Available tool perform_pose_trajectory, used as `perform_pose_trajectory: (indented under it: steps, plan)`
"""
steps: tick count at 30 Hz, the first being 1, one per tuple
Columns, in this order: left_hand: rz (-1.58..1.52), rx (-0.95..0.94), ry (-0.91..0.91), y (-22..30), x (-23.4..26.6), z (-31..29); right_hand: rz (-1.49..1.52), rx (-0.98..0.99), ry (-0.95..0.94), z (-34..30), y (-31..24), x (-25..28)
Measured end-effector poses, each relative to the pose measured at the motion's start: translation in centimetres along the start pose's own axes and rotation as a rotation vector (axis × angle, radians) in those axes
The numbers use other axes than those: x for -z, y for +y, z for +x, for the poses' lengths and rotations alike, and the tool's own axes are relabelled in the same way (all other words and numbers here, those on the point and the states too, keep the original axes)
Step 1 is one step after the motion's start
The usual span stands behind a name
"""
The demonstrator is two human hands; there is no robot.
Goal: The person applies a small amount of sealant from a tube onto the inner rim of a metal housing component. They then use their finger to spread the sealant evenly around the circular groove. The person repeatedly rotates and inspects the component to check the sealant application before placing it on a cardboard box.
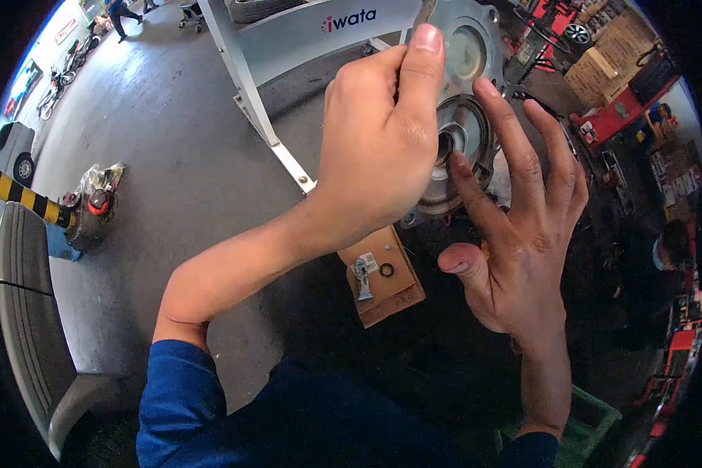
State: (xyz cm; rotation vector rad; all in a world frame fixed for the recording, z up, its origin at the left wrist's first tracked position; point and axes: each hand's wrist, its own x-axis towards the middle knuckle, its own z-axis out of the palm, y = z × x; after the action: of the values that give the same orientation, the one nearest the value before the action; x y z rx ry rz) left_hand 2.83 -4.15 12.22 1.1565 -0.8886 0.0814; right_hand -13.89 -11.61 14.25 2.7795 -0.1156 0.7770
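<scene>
From the head camera, we see our left hand point(382, 144) near twelve o'clock, curled into a fist, its thumb apparently pressing a slim grey metal strip point(427, 11) whose lower end we cannot see. Our right hand point(534, 226), at three o'clock, is spread wide and holds nothing. The silvery metal casting with two round recesses point(468, 58) stands at one o'clock; our right index fingertip overlaps its ringed lower recess point(456, 132), though we cannot tell whether it touches.

We judge a slip the main danger: a loose thumb hold could let the strip skid and score the metal, or knock our knuckles against an edge. Our left fist also blocks the view, so a misplaced finger could get pinched.

At five o'clock, a brown cardboard sheet or box point(398, 303) carries a small black ring point(387, 275) and a pale crumpled tube point(364, 290); anything dropped might scatter these.

A white metal stand point(238, 58) rises at eleven o'clock from the smooth grey floor point(164, 156). A yellow-and-black striped post point(31, 199) lies towards nine, motorbikes point(69, 74) at ten, stacked brown cartons point(608, 66) at two, and a translucent green crate point(597, 425) at four.
</scene>
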Motion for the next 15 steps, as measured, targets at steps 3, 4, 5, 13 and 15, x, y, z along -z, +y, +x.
perform_pose_trajectory:
  steps: [3,4,5,13,15]
  plan:
    - [0.001,-0.016,0.011,0.2,0.0,-0.2,0.043,-0.031,0.007,0.0,-0.2,0.1]
    - [0.004,-0.016,0.014,0.3,0.0,-0.2,0.055,-0.042,0.005,0.0,-0.3,0.1]
    - [0.008,-0.015,0.016,0.4,0.1,-0.3,0.060,-0.049,0.008,0.0,-0.4,0.1]
    - [0.099,-0.063,0.034,2.4,0.2,-0.8,0.133,-0.087,0.060,-0.4,-0.8,-0.2]
    - [0.096,-0.074,0.033,2.4,0.3,-0.9,0.149,-0.088,0.073,-0.3,-1.0,-0.4]
